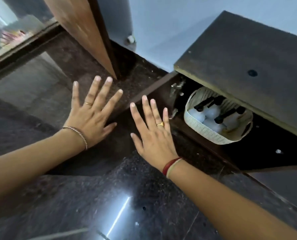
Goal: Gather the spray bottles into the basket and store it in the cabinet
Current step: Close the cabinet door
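A cream woven basket stands inside the open dark cabinet, on its floor, under a shelf. In it lie several white spray bottles with black nozzles. My left hand is spread flat, fingers apart, left of the cabinet opening and holds nothing. To its right my right hand is also spread with fingers apart, empty, just left of the basket and apart from it.
A brown wooden door stands open at the top left. The dark cabinet top juts out at the right. Glossy dark granite floor fills the bottom. A blue wall is behind.
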The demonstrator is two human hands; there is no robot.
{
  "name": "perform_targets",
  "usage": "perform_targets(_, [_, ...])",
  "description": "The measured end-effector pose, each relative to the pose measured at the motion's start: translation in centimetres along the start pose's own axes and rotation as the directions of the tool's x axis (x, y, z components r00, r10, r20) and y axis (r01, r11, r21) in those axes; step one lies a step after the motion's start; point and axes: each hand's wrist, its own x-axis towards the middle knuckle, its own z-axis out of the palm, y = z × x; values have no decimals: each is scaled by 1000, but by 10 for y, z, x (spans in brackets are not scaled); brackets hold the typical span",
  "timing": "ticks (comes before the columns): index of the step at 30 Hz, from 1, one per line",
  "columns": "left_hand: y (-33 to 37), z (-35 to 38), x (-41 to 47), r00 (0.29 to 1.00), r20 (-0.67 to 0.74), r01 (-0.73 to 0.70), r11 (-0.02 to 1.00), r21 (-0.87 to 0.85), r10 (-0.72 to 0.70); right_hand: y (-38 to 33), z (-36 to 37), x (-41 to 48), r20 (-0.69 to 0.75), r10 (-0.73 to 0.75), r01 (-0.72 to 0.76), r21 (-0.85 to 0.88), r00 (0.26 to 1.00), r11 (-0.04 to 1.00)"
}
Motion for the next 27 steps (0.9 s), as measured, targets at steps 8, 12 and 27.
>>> perform_targets(8, [-32, 11, -53, 965, 178, 194, 981, 3, -191, -55, -6, 50, 127, -156, 166, -76, 980, 983])
perform_targets(12, [-29, 20, -71, 924, 256, 309, 949, -66, -283, -68, 2, 55, 164, -178, 191, -70, 970, 979])
perform_targets(27, [-15, 10, -78, 822, 494, 520, 725, -451, -283, -79, 3, 53, 316, -132, 145, -16, 939, 989])
